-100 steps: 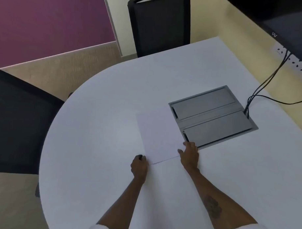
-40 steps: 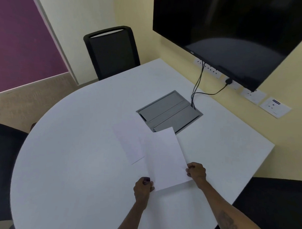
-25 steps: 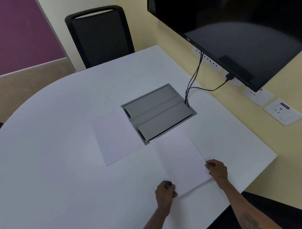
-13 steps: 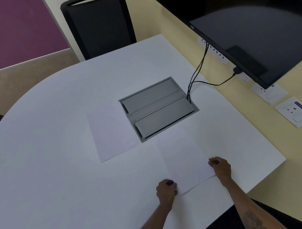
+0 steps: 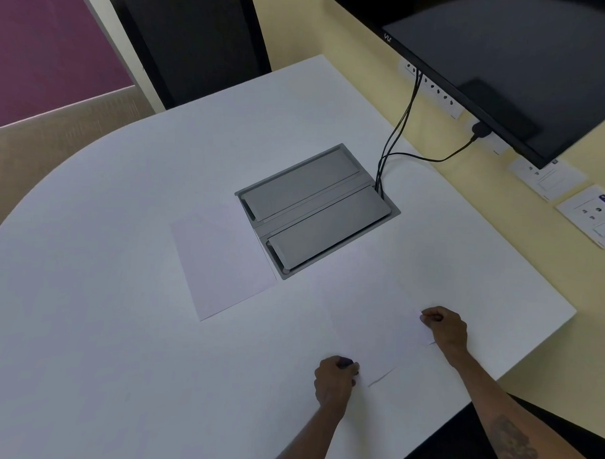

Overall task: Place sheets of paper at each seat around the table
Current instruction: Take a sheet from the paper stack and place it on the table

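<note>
Fingers (image 5: 349, 365) of the left hand (image 5: 333, 381) and the right hand (image 5: 445, 328) pinch the near corners of one sheet (image 5: 370, 321), flat on the table (image 5: 102, 325).

On the left, the remaining papers (image 5: 222, 264) wait beside the grey cable box (image 5: 315, 209). I judge this seat nearly served; the far chair (image 5: 194, 43) has no paper yet.

I can read just one thing from here. On the bottom edge of the big black screen (image 5: 526, 75) on the wall there are small pale letters that look like "VU". The white wall plate (image 5: 593, 215) past the table's right edge has a small blue label with white marks on it, but they are too tiny and blurry for me to read.
</note>
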Available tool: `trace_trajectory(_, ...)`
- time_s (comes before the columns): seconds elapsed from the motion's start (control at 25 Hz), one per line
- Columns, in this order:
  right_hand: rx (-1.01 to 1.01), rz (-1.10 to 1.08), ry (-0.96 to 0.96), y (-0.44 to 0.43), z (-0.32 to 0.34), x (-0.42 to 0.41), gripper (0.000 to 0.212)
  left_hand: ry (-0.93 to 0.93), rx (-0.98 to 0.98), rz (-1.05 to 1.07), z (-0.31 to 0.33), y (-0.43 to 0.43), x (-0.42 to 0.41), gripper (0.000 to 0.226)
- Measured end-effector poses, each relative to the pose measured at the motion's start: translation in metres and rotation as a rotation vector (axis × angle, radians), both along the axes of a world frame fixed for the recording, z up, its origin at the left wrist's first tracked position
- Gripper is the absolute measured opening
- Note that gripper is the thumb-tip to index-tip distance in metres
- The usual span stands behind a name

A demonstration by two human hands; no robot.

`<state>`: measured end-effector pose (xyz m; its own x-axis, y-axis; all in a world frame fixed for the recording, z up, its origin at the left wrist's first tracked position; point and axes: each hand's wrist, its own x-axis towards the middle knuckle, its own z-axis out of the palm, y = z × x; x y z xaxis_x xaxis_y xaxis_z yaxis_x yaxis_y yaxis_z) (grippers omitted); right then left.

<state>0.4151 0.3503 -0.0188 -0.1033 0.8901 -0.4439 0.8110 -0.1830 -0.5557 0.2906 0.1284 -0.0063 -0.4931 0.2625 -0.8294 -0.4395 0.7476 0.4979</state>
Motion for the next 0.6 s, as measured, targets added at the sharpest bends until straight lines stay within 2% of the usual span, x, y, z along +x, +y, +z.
trace_trajectory(0.44, 0.012, -0.016, 0.006, -0.005, -0.001, 0.000, 0.021, 0.138, -0.049, -0.132, 0.001, -0.009, -0.011, 0.012)
trace_trajectory(0.6, 0.141, 0.091, -0.053, -0.015, 0.006, -0.008, 0.026, 0.197, -0.024, -0.105, 0.001, -0.027, -0.026, 0.012)
